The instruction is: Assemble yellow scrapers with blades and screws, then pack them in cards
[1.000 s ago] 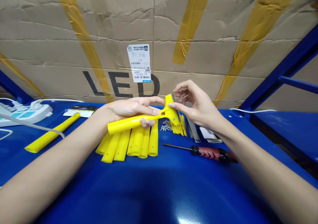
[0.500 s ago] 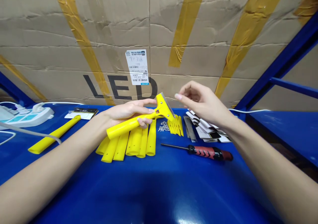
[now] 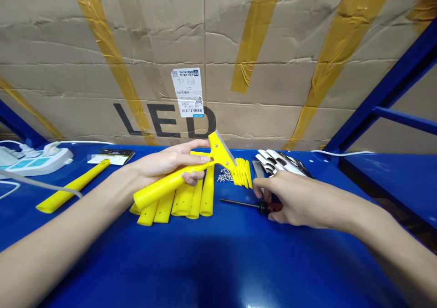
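A yellow scraper [image 3: 170,184] with a metal blade in its head is in my left hand [image 3: 160,166], whose fingers wrap round its neck; the blade faces up and right. My right hand [image 3: 300,203] is over the screwdriver [image 3: 244,202] on the table, with thumb and fingers curled round its red and black handle. Most of that handle is hidden under the hand. Below the scraper lie several yellow handle tubes [image 3: 184,201]. Small screws [image 3: 225,175] and a row of yellow scraper-head parts [image 3: 241,173] sit between my hands.
Behind my right hand are dark blades [image 3: 258,169] and a pile of folded white and black cards [image 3: 282,161]. At left lie a single yellow handle [image 3: 73,187], a printed card [image 3: 112,156] and a power strip [image 3: 41,161] with cables. A taped cardboard box [image 3: 218,39] stands behind.
My right hand has come down from beside the scraper head onto the screwdriver handle. My left hand, still holding the scraper, has shifted slightly left and down.
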Tool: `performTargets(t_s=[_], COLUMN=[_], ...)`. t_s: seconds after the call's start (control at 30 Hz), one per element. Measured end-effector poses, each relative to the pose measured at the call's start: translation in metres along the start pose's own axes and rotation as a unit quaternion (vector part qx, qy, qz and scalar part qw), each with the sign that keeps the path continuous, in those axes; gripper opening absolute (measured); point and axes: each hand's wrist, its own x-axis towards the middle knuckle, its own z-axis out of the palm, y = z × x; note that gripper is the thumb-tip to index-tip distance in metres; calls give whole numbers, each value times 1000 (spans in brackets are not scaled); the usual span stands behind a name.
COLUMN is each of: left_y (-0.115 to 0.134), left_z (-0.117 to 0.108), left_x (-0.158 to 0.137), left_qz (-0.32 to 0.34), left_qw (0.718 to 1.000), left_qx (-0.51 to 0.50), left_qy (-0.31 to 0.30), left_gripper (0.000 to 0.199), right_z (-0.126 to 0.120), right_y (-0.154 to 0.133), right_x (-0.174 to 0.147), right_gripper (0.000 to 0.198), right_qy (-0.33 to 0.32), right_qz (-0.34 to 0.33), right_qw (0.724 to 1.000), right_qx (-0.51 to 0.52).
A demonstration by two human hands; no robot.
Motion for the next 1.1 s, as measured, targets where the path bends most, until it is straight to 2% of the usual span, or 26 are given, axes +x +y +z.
performTargets(t_s=[0.1,0.2,0.3,0.4,0.6,0.73,0.8,0.93,1.0,1.1], left_y=[-2,-4,-5,-6,-15,-19,-19,-17,-16,-16], left_z=[-4,-8,-9,-9,-10,-8,-7,-9,-11,-15], left_x=[-2,-5,-6,-5,-6,-8,-8,-8,-9,-9], left_qz=[11,19,27,35,51,62,67,76,79,71], left_qw=[1000,1000,999,999,997,995,994,993,992,992], left_qx=[1,-3,-9,-10,-26,-42,-42,-37,-37,-37], left_qy=[9,17,28,27,43,66,70,77,89,94], left_gripper=[45,44,48,50,44,43,41,38,39,41], right_z=[-4,-9,-10,-5,1,-1,-2,-1,0,1], right_y=[5,10,11,4,-4,2,5,10,11,12], right_x=[-5,-13,-18,-16,-6,-13,-17,-19,-19,-19], right_gripper=[17,15,34,55,57,57,50,32,32,32], right_qy=[8,64,102,136,196,152,147,262,317,357], right_qz=[-20,-59,-30,15,26,45,39,31,51,85], right_qw=[999,986,942,904,909,894,892,882,876,872], right_qx=[35,139,317,406,366,418,426,389,360,324])
